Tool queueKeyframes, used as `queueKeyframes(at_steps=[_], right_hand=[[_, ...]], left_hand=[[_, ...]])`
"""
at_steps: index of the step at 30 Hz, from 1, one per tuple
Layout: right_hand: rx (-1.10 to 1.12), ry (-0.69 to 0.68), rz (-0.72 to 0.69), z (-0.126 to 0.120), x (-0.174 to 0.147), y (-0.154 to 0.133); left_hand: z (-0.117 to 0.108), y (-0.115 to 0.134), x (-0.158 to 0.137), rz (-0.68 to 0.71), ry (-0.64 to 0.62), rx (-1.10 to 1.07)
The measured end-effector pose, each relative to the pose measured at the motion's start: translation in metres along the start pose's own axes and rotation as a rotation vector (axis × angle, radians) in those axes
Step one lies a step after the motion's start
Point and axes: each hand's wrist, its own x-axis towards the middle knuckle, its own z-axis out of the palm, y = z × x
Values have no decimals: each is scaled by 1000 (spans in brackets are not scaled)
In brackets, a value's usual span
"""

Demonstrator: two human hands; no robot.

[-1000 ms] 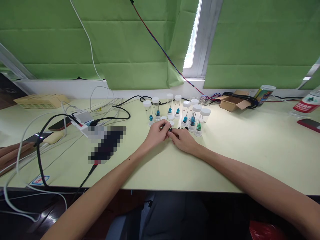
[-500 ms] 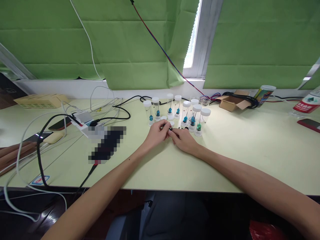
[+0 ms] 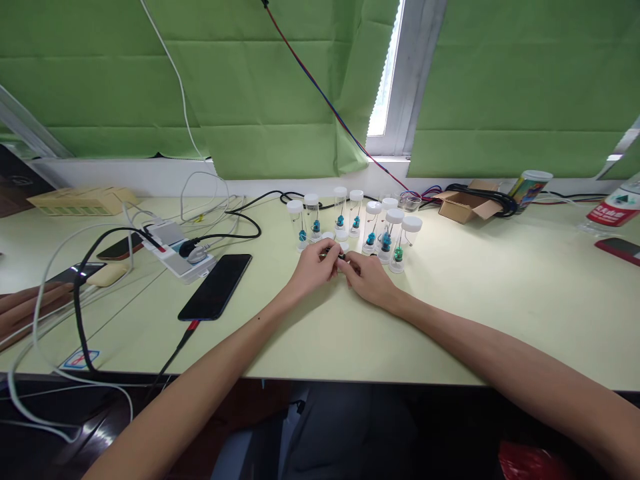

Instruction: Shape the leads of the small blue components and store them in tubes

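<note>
My left hand (image 3: 316, 264) and my right hand (image 3: 371, 277) meet over the table, fingertips almost touching. Between them is a small black piece (image 3: 342, 256), mostly covered by the fingers and too small to name. Both hands are closed around it in a pinch. Just beyond stand several clear tubes with white caps, each with a small coloured figure inside. A tube with a green figure (image 3: 398, 254) is nearest my right hand; a tube with a blue figure (image 3: 303, 235) is beyond my left. White caps (image 3: 341, 236) show low behind my fingers.
To the left lie a phone (image 3: 215, 288), a white power strip (image 3: 173, 250) and tangled cables. Another person's hand (image 3: 30, 310) rests at the far left edge. Behind to the right are an open cardboard box (image 3: 461, 207), a colourful canister (image 3: 530, 190) and a bottle (image 3: 617, 207).
My right fingers have shifted slightly around the small black piece. Both arms and the tubes stay nearly in place.
</note>
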Motion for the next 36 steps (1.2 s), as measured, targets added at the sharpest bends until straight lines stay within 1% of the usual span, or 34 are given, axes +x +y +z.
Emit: queueKeyframes(at_steps=[11,24,36], right_hand=[[0,36,-6,3,0,3],[-16,-13,7,1,1,2],[-12,-16,1,2,1,2]], left_hand=[[1,1,0,9,-6,3],[1,0,-1,6,6,45],[1,-3,0,16,8,52]])
